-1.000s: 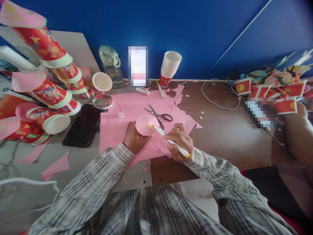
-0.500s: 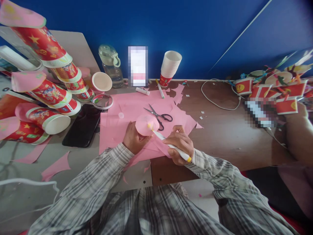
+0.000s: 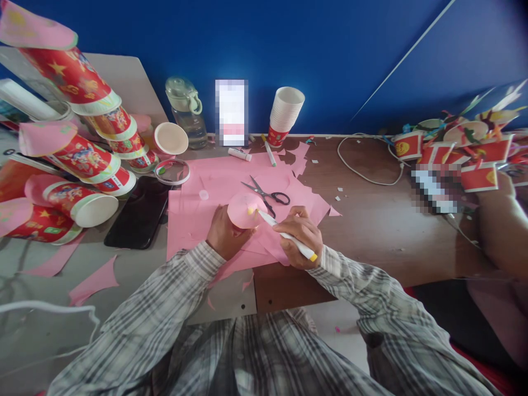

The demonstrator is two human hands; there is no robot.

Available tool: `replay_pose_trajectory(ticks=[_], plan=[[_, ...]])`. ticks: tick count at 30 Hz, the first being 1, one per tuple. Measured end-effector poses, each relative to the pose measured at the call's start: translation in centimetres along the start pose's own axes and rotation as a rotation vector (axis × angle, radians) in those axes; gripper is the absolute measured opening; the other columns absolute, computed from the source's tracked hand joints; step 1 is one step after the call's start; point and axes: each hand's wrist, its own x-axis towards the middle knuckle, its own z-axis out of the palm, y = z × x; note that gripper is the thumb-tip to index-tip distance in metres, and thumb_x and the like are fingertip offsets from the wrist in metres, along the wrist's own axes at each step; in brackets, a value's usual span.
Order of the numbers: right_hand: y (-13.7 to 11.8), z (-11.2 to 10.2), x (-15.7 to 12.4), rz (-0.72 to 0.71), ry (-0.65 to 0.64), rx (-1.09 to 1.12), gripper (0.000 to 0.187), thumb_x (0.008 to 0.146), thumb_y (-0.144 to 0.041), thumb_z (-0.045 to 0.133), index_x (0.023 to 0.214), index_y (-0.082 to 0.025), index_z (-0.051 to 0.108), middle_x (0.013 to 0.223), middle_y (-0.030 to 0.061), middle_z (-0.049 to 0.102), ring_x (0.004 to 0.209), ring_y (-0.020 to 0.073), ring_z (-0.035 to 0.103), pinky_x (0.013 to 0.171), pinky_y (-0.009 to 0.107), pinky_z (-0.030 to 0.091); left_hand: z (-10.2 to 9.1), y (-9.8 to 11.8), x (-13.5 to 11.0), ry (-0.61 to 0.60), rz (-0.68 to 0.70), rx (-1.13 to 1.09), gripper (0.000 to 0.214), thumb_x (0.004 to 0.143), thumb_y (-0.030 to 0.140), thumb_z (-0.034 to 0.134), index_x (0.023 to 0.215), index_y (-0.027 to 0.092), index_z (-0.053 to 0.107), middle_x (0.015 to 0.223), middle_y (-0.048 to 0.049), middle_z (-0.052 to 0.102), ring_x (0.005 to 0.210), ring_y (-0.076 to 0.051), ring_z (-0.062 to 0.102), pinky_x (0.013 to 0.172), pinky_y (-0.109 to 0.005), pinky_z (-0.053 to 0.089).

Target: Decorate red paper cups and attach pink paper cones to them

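From where I stand, the pink paper cone (image 3: 238,214) is located over the near-middle part of the pink sheets (image 3: 185,231), gripped from the left and below by the left hand (image 3: 223,234); what lies beneath the cone is mostly hidden by the fingers. The cone's drawn face is turned up and toward the wearer, presumably so that its surface is open to the pen. The right hand (image 3: 303,228) grasps the white marker (image 3: 304,249) along its barrel, yellow end toward the wearer and tip at the cone beside a yellow patch; contact cannot be confirmed. The slanted hold probably keeps the fingers off the coloured area. The scissors (image 3: 270,195) lie spread on the sheets just beyond the cone, likely parked within reach. A spare marker (image 3: 269,153) and a capped pen (image 3: 240,155) lie at the far edge of the sheets, near the cup stack (image 3: 285,113). Red cups with pink cone tops (image 3: 94,151) are grouped at left, apparently to leave the middle free for handwork
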Motion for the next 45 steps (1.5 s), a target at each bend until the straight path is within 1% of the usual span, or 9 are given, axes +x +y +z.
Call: replay_pose_trajectory(ticks=[4,7,12,19,22,29,35,39,45], plan=[[0.1,0.0,-0.1,0.006,0.005,0.018,0.036,0.113,-0.030,0.075,0.147,-0.023,0.085,0.088,-0.0018,0.087,0.058,0.0177,0.066,0.079,0.045,0.055,-0.1,0.1,0.0,-0.020,-0.030,-0.097,0.051,0.060,0.035,0.067,0.104,0.016,0.046,0.091,-0.0091,0.053,0.088,-0.025,0.054,0.077,-0.044,0.047],[0.1,0.0,0.1,0.006,0.014,0.008,0.031,0.115,-0.031,0.074,0.143,-0.023,0.085,0.087,-0.0019,0.087,0.058,0.0175,0.067,0.076,0.044,0.053,-0.2,0.2,0.0,-0.019,-0.038,-0.109,0.051,0.061,0.034,0.067,0.104,0.017,0.046,0.092,-0.0092,0.053,0.089,-0.026,0.054,0.078,-0.045,0.047],[-0.2,0.1,0.5,0.004,0.030,0.009,0.024,0.117,-0.032,0.073,0.136,-0.021,0.083,0.085,-0.0019,0.086,0.054,0.0163,0.067,0.070,0.041,0.053,-0.1,0.1,0.0,-0.021,-0.034,-0.101,0.051,0.061,0.034,0.067,0.104,0.017,0.046,0.092,-0.0090,0.053,0.088,-0.026,0.054,0.078,-0.045,0.047],[-0.9,-0.4,-0.2,0.044,-0.022,0.052,0.028,0.113,-0.034,0.073,0.137,-0.024,0.086,0.082,-0.0039,0.084,0.052,0.0161,0.063,0.074,0.044,0.054,-0.3,0.1,0.2,-0.049,0.000,-0.055,0.040,0.064,0.042,0.064,0.093,0.016,0.052,0.083,-0.0079,0.054,0.082,-0.024,0.054,0.076,-0.044,0.046],[-1.1,-0.3,-0.4,0.028,-0.033,0.072,0.034,0.109,-0.031,0.075,0.140,-0.025,0.086,0.083,-0.0035,0.086,0.050,0.0165,0.062,0.073,0.045,0.052,-0.3,0.2,0.3,-0.051,0.010,-0.045,0.042,0.065,0.044,0.062,0.095,0.016,0.053,0.086,-0.0092,0.055,0.085,-0.025,0.053,0.078,-0.044,0.045],[-1.2,-0.2,-0.2,0.006,-0.034,0.057,0.030,0.109,-0.030,0.072,0.135,-0.026,0.086,0.081,-0.0039,0.085,0.050,0.0166,0.063,0.070,0.044,0.049,-0.2,-0.1,0.1,-0.051,0.016,-0.037,0.043,0.064,0.043,0.064,0.096,0.016,0.053,0.088,-0.0100,0.056,0.086,-0.026,0.053,0.079,-0.043,0.044],[-0.8,0.0,-0.9,-0.006,-0.044,0.090,0.032,0.107,-0.029,0.076,0.137,-0.025,0.087,0.084,-0.0031,0.085,0.053,0.0170,0.063,0.076,0.045,0.051,-0.1,-0.1,0.0,-0.016,0.025,-0.048,0.048,0.063,0.042,0.065,0.100,0.015,0.050,0.090,-0.0104,0.055,0.087,-0.025,0.053,0.077,-0.041,0.045],[-0.8,0.0,-1.1,-0.008,-0.064,0.076,0.034,0.109,-0.030,0.074,0.141,-0.024,0.086,0.085,-0.0020,0.084,0.056,0.0174,0.064,0.080,0.045,0.053,-0.2,0.0,0.1,-0.037,0.029,-0.042,0.044,0.063,0.039,0.066,0.097,0.015,0.051,0.088,-0.0097,0.055,0.086,-0.025,0.053,0.077,-0.041,0.045],[-0.9,0.2,-0.5,-0.019,-0.053,0.093,0.034,0.111,-0.033,0.072,0.140,-0.024,0.087,0.083,-0.0026,0.084,0.054,0.0173,0.062,0.075,0.045,0.050,-0.3,0.1,0.2,-0.045,0.033,-0.043,0.042,0.063,0.039,0.065,0.096,0.016,0.051,0.088,-0.0095,0.056,0.085,-0.025,0.053,0.077,-0.042,0.044]])
